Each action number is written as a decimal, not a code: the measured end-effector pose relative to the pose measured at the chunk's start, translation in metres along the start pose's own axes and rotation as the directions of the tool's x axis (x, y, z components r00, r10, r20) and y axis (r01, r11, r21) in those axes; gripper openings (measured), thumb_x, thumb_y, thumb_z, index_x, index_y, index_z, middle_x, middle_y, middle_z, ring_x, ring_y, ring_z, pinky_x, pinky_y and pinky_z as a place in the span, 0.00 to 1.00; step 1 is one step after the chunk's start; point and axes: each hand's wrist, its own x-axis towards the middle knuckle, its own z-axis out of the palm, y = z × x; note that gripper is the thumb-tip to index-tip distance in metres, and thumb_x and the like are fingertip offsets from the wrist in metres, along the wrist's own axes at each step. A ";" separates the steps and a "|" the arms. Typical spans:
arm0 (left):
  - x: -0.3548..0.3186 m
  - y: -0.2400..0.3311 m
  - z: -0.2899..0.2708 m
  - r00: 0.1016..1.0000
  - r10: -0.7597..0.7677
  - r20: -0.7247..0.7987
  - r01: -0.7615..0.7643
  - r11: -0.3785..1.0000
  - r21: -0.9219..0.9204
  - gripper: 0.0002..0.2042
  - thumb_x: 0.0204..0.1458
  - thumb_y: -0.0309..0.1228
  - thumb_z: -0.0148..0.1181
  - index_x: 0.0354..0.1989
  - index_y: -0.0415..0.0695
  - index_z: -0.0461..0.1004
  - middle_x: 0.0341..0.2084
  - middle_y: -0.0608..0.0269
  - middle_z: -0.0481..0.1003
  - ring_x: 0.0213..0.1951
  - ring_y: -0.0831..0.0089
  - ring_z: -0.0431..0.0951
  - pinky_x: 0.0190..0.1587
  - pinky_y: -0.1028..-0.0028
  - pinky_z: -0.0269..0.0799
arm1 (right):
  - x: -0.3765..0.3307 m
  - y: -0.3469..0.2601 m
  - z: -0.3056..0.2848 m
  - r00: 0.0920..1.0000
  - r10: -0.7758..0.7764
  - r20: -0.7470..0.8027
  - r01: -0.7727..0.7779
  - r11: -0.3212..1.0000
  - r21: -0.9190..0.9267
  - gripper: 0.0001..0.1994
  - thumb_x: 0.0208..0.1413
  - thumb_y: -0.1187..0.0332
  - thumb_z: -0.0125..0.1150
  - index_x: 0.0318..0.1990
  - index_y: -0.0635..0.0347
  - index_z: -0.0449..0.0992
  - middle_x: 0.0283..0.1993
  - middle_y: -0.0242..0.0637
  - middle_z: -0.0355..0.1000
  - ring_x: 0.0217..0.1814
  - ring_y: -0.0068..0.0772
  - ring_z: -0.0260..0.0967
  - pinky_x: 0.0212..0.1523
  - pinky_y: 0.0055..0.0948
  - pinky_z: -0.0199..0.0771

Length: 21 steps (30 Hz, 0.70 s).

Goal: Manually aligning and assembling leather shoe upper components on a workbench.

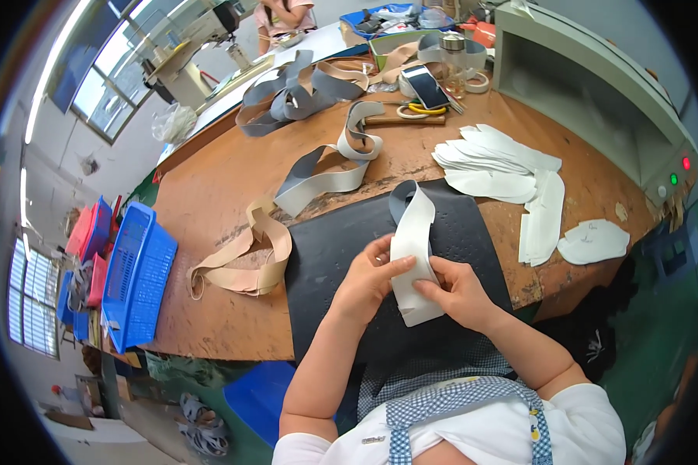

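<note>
Both my hands grip one looped strip (413, 232), white on its outer face and grey inside, above a black mat (329, 256). My left hand (368, 280) pinches its left edge between thumb and fingers. On the right edge, my right hand (459, 291) presses it with the thumb in front and fingers behind. The loop curls over at the far end, and the white end hangs toward me. Beyond the mat lies another white and grey strip (322, 182). A beige looped strip (267, 275) rests left of the mat.
White cut pieces (492, 163) are piled at the right, near a grey machine (597, 101) with lit buttons. Grey and beige strips (298, 97), scissors (423, 109), a phone (425, 87) and a jar (453, 58) stand farther back. A blue basket (139, 271) is at the left edge. Another person (285, 17) sits beyond.
</note>
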 end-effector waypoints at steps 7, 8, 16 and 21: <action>-0.018 0.000 -0.012 0.987 0.158 0.008 -0.157 0.985 -0.078 0.17 0.56 0.26 0.66 0.53 0.35 0.73 0.41 0.60 0.80 0.42 0.73 0.81 0.47 0.72 0.77 | 0.004 -0.021 -0.007 0.997 0.001 0.083 0.002 0.999 -0.036 0.08 0.61 0.70 0.63 0.40 0.67 0.76 0.30 0.30 0.76 0.32 0.13 0.70 0.32 0.19 0.70; -0.019 0.003 -0.012 0.983 0.181 -0.020 -0.182 0.981 -0.061 0.17 0.56 0.26 0.66 0.52 0.35 0.74 0.41 0.60 0.80 0.42 0.73 0.81 0.47 0.73 0.77 | 0.005 -0.021 -0.007 0.997 0.014 0.075 -0.017 0.999 0.043 0.08 0.61 0.71 0.63 0.42 0.68 0.77 0.33 0.30 0.77 0.35 0.14 0.73 0.35 0.18 0.72; -0.017 -0.009 -0.001 0.992 0.123 -0.023 -0.125 0.967 -0.223 0.14 0.57 0.28 0.66 0.50 0.37 0.75 0.42 0.62 0.80 0.41 0.75 0.81 0.45 0.73 0.77 | 0.003 -0.027 -0.004 0.995 -0.059 0.078 0.069 0.988 -0.135 0.09 0.57 0.68 0.68 0.36 0.67 0.80 0.26 0.28 0.76 0.28 0.11 0.67 0.28 0.18 0.67; -0.007 0.001 -0.016 0.990 0.125 -0.067 -0.140 0.945 -0.296 0.12 0.63 0.34 0.60 0.47 0.37 0.76 0.39 0.61 0.81 0.40 0.74 0.81 0.43 0.74 0.77 | 0.008 -0.039 0.000 0.998 -0.057 -0.012 0.055 0.991 -0.124 0.10 0.58 0.67 0.68 0.35 0.66 0.79 0.26 0.26 0.74 0.28 0.11 0.65 0.29 0.18 0.65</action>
